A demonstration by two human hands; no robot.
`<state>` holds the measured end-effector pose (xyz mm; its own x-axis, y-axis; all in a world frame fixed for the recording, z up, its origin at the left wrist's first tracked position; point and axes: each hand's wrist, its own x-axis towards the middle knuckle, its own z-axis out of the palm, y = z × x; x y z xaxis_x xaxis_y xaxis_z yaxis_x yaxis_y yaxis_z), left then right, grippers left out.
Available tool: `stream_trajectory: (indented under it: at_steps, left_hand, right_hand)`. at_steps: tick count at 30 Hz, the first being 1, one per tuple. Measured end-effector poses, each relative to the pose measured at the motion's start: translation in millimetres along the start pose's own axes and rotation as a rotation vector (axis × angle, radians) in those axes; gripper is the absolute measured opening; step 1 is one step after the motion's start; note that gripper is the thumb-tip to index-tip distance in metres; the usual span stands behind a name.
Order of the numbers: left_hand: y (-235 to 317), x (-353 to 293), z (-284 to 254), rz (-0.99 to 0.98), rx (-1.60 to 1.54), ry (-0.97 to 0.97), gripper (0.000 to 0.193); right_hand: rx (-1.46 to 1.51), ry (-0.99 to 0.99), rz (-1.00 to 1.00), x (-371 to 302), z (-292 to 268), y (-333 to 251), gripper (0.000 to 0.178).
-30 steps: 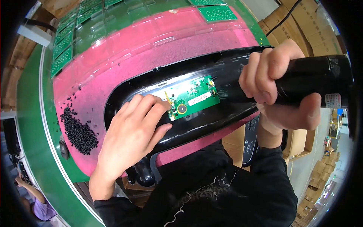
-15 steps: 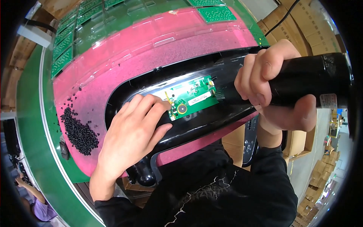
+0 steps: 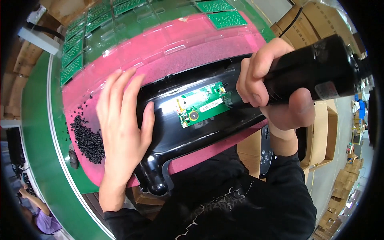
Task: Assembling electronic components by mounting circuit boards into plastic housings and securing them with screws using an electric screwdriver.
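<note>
A green circuit board (image 3: 204, 105) with a white label and a round buzzer-like part lies inside a long, glossy black plastic housing (image 3: 188, 142). Over the housing's left end is my left hand (image 3: 124, 116), fingers stretched and spread, holding nothing; whether it touches the rim I cannot tell. My right hand (image 3: 274, 86) is wrapped round a thick black electric screwdriver (image 3: 308, 70), held tilted above the housing's right part. Its tip is hidden behind my fingers. Beside my left hand sits a heap of small black screws (image 3: 88, 140).
A pink mat (image 3: 196, 52) lies under the housing on a green table (image 3: 38, 116). Clear plastic trays at the back carry several green boards (image 3: 228, 20). Cardboard boxes (image 3: 324, 132) stand at the right. Another person in a purple sleeve (image 3: 46, 222) is at the far lower left.
My left hand has left the circuit board's left end and moved left, its fingers opening out. My right hand and the screwdriver have shifted slightly left.
</note>
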<state>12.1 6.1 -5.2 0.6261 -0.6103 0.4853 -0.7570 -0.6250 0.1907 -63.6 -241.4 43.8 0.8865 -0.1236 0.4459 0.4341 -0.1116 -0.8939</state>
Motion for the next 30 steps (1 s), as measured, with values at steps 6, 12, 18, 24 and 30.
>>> stream_trajectory:
  at_steps: [6, 12, 18, 24, 30]
  left_hand:
    - [-11, -4, 0, -0.122, -0.234, -0.174, 0.030]
    - [5, -7, -5, -0.096, -0.281, -0.349, 0.015]
    - [16, -6, -18, -0.156, -0.225, -0.369, 0.014]
    - [29, -30, -45, -0.112, -0.288, -0.013, 0.023]
    - [17, -104, -117, -0.145, 0.225, 0.666, 0.022]
  right_hand:
    - [0.519, 0.260, 0.265, 5, -11, -1, 0.039]
    - [0.730, 0.479, 0.314, 7, -31, 9, 0.020]
    - [0.353, 0.488, 0.004, -42, -30, -26, 0.064]
    - [-0.131, 0.809, -0.650, -99, -93, -33, 0.059]
    - [-0.836, 1.228, -0.640, -164, -202, 9, 0.056]
